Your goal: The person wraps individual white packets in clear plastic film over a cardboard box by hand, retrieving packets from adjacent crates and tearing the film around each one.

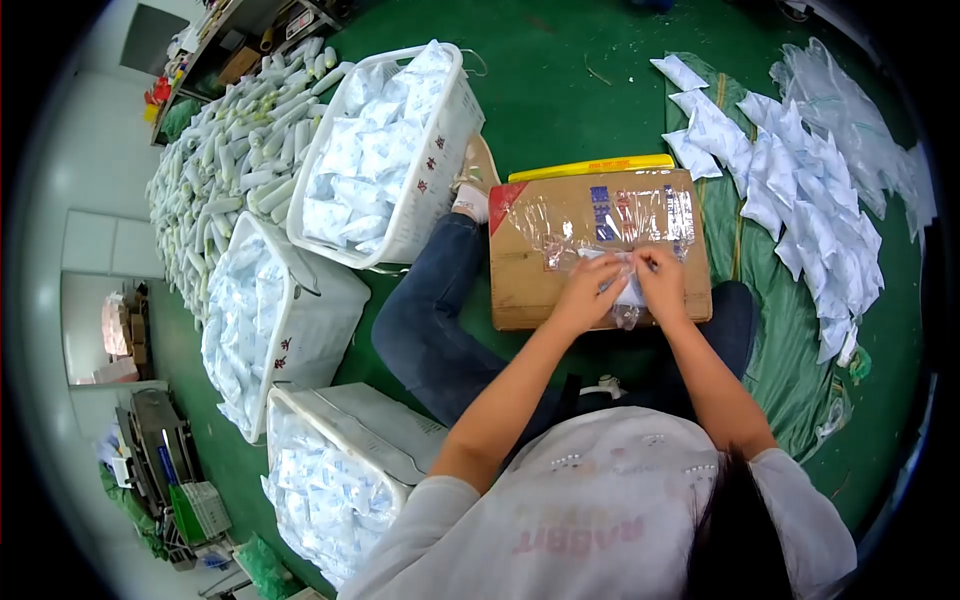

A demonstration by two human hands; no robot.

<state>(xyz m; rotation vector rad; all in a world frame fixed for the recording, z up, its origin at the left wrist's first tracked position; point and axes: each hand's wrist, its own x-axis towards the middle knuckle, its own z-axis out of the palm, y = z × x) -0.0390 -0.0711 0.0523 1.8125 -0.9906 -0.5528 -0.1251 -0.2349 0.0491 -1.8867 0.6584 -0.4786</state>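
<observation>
Both bare forearms (515,395) are slanting forward, wrists converging. Left hand (588,288) is bending inward, fingers gripping a clear plastic bag (628,318) with whitish contents; right hand (661,282) is pinching the bag opposite, fingers curled. Bag is sitting over a taped cardboard box (528,270). Beyond, a yellow strip (590,167) is edging the box; white packets (795,190) are lying rightward.

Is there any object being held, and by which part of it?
A plastic packet, held by both the left hand and the right hand, seemingly pinched near its far edge; the exact contact is unclear.
</observation>
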